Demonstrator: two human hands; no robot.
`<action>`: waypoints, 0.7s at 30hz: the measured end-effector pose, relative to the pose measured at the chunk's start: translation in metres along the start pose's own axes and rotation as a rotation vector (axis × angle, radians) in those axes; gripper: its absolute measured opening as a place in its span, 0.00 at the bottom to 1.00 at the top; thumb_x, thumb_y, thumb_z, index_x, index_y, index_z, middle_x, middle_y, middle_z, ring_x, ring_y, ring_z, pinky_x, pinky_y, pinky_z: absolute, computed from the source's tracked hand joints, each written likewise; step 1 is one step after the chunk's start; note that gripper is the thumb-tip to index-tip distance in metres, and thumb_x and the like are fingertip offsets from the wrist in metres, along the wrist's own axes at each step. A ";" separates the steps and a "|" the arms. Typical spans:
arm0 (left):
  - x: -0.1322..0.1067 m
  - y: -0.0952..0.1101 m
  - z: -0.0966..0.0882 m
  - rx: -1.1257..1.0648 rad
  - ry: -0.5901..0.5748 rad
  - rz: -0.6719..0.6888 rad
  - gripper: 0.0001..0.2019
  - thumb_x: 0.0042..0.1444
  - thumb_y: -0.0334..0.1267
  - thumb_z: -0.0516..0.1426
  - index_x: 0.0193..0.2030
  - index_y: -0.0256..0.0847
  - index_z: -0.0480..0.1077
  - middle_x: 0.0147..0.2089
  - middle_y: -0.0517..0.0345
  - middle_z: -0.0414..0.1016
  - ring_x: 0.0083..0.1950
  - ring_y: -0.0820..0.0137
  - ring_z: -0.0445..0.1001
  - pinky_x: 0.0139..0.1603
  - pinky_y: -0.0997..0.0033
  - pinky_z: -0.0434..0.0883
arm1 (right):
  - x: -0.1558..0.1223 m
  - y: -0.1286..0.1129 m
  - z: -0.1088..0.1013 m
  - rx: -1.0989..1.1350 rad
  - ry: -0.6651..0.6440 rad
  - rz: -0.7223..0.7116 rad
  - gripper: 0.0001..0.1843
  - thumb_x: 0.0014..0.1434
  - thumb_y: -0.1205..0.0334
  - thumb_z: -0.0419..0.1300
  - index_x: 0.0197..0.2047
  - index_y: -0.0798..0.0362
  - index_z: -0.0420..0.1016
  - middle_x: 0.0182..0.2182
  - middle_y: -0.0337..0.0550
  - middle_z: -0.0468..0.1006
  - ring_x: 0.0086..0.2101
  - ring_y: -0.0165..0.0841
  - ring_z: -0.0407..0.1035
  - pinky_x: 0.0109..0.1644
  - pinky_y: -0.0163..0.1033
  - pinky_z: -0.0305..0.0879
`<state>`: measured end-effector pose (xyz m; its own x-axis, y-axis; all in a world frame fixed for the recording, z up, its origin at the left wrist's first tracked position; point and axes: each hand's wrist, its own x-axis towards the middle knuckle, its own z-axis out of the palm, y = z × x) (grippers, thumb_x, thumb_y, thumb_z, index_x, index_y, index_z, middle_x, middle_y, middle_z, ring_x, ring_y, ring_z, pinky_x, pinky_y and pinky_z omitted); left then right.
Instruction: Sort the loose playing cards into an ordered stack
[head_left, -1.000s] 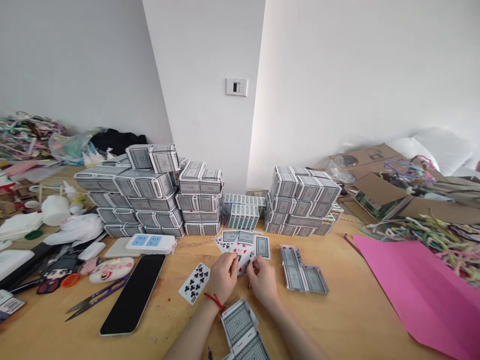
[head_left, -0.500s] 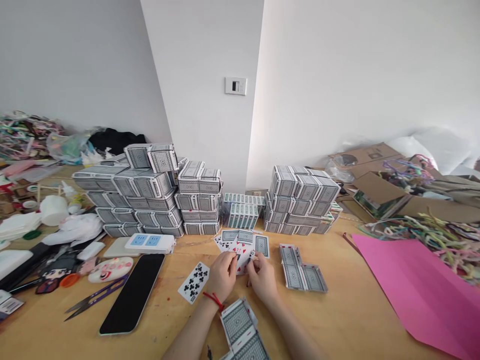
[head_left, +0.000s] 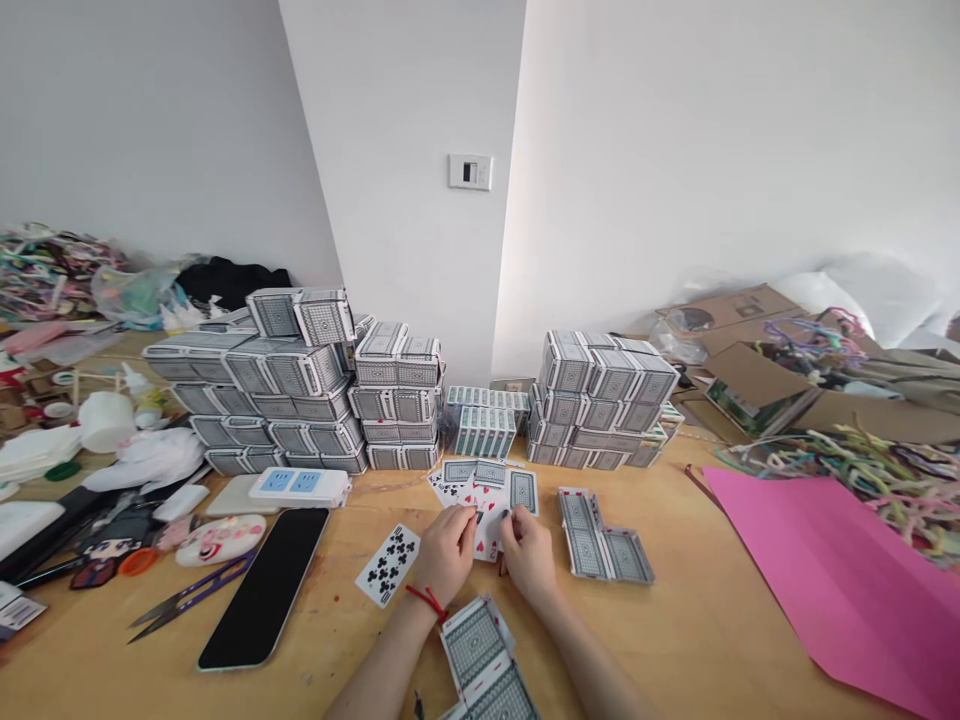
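My left hand (head_left: 448,550), a red cord at its wrist, is closed in a pinch over the left edge of some loose playing cards. What lies between its fingertips is too small to make out. Across a narrow gap, my right hand (head_left: 528,552) is also pinched, its fingertips hiding whatever they hold. Between and beyond both hands lie heart cards (head_left: 486,532), face up, with face-down cards (head_left: 523,491) around them. A ten of clubs (head_left: 388,566) rests left of my left hand. Between my forearms is a joined card piece (head_left: 475,645); a similar piece (head_left: 604,540) lies to the right.
Stacked card-covered blocks stand at the back left (head_left: 300,375) and back right (head_left: 600,400), with small card boxes (head_left: 484,430) between them. A phone (head_left: 266,590) and thread snips (head_left: 191,598) lie left. Pink paper (head_left: 832,590) and colourful cords (head_left: 877,490) are at right.
My right hand has shifted slightly right, widening the gap between the fingertips and uncovering more of the heart card. My left hand stays nearly in place.
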<state>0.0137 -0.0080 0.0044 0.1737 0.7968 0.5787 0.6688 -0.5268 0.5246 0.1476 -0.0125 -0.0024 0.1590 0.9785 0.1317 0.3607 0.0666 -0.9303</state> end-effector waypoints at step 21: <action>0.000 0.000 0.000 -0.010 0.052 0.014 0.09 0.55 0.32 0.46 0.37 0.39 0.66 0.31 0.53 0.71 0.35 0.70 0.70 0.35 0.69 0.69 | 0.006 0.000 -0.006 0.034 -0.082 -0.053 0.07 0.50 0.60 0.47 0.24 0.53 0.61 0.12 0.31 0.61 0.13 0.26 0.60 0.16 0.29 0.53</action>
<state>0.0136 -0.0081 0.0042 0.1454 0.7730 0.6175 0.6596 -0.5409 0.5219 0.1544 -0.0082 0.0007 0.0647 0.9860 0.1537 0.3347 0.1237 -0.9342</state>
